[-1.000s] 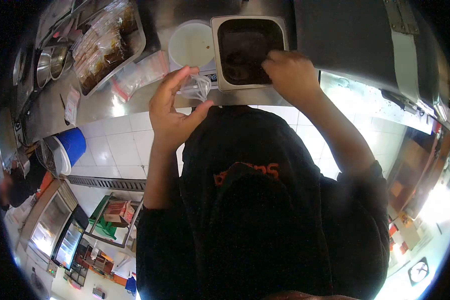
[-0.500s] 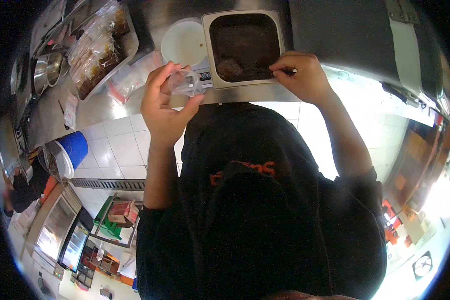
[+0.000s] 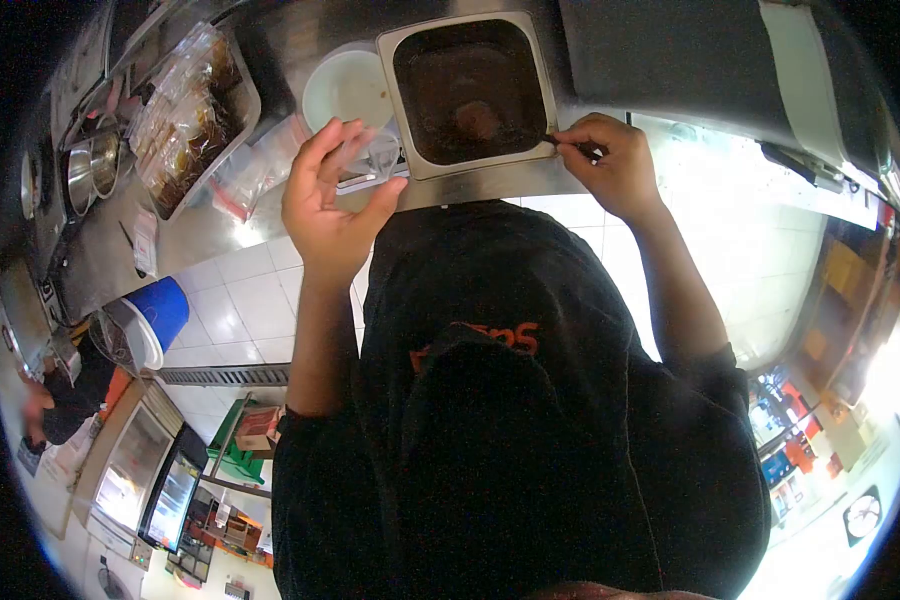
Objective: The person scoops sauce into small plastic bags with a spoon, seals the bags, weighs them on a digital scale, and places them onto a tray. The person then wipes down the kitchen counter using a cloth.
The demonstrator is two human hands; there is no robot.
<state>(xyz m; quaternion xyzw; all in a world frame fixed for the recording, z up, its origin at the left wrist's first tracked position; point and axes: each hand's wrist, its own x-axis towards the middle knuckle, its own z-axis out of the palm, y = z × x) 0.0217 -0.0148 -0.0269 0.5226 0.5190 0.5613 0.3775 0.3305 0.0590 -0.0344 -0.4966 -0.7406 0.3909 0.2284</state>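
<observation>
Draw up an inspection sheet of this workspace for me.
Surface: grey stainless-steel counter, shiny.
Job's things: clear plastic cup; square metal pan with dark contents, unidentified.
Clutter: round white bowl beside the pan; clear plastic-wrapped packets on a metal tray.
Left hand: holds the cup between fingers and thumb.
Right hand: finger and thumb pinched at the pan's right edge, apparently on a thin dark item, unclear.
Cables: nothing seen.
Surroundings: white floor tiles; round blue bucket.
</observation>
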